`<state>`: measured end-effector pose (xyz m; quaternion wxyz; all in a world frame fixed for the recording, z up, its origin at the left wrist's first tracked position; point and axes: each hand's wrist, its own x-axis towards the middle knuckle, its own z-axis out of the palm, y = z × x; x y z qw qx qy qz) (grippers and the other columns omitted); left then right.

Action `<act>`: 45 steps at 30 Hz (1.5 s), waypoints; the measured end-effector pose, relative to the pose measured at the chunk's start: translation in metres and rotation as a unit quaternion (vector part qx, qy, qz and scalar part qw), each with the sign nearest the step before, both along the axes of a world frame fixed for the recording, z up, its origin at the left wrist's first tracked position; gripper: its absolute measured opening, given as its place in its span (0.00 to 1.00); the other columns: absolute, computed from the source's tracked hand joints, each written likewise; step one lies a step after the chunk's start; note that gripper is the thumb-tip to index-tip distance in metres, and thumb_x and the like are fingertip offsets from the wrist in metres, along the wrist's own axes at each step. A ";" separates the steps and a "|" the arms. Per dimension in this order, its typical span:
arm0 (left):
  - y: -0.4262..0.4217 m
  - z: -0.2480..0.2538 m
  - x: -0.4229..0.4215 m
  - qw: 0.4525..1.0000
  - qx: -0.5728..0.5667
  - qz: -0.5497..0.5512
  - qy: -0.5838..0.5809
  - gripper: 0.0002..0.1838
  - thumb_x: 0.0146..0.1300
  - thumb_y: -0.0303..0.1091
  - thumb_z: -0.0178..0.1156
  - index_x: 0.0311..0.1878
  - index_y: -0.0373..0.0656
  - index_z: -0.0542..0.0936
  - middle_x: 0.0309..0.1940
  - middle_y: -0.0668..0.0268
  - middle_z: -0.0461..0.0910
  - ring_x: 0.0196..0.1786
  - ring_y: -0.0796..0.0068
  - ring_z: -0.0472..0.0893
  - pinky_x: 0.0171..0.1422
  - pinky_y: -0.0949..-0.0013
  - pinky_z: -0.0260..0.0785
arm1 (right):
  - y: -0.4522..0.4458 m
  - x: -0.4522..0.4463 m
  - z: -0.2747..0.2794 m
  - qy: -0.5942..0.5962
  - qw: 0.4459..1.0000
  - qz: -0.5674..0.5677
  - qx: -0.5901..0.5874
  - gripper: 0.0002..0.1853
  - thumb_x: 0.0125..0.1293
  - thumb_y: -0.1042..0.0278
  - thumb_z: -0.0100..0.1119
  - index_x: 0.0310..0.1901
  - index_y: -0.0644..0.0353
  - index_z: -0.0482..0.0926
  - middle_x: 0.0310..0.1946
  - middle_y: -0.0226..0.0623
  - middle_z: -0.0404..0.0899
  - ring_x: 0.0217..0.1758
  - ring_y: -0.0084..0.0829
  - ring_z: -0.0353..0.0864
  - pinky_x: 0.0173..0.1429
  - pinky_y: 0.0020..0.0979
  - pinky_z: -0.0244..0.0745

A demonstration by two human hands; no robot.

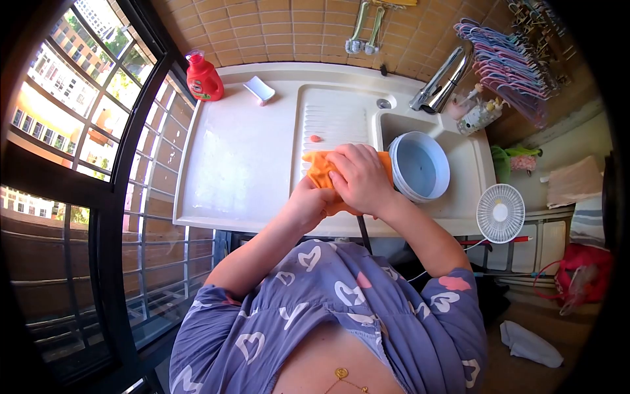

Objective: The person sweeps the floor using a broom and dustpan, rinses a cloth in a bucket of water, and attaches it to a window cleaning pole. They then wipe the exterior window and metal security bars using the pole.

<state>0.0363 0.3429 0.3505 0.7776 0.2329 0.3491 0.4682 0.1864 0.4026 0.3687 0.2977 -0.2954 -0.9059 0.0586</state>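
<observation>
An orange cloth (317, 167) is bunched between my two hands, above the front part of the ridged washboard area (338, 121). My left hand (308, 202) grips its lower left part with the fingers closed. My right hand (359, 176) lies over the cloth from above, its fingers bent and pressed on it. A small orange-red object (315, 138) rests on the ridges just behind the cloth. Right of my hands, a white bucket (420, 166) holding bluish water stands in the sink basin (394, 123). A dark strap or rod hangs below the cloth.
A red detergent bottle (204, 77) and a white soap dish (260, 90) stand at the back left of the counter (230, 157). The faucet (441, 82) rises behind the basin, with bottles beside it. A small white fan (500, 213) is at the right.
</observation>
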 end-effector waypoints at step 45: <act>-0.003 -0.016 0.000 0.998 -0.067 0.014 -0.005 0.29 0.54 0.12 0.47 0.62 0.32 0.66 0.54 0.53 0.74 0.56 0.52 0.79 0.59 0.49 0.76 | -0.041 0.035 -0.005 -0.049 0.969 -0.241 0.031 0.30 0.59 0.41 0.64 0.51 0.60 0.75 0.47 0.41 0.71 0.52 0.44 0.69 0.57 0.44 0.64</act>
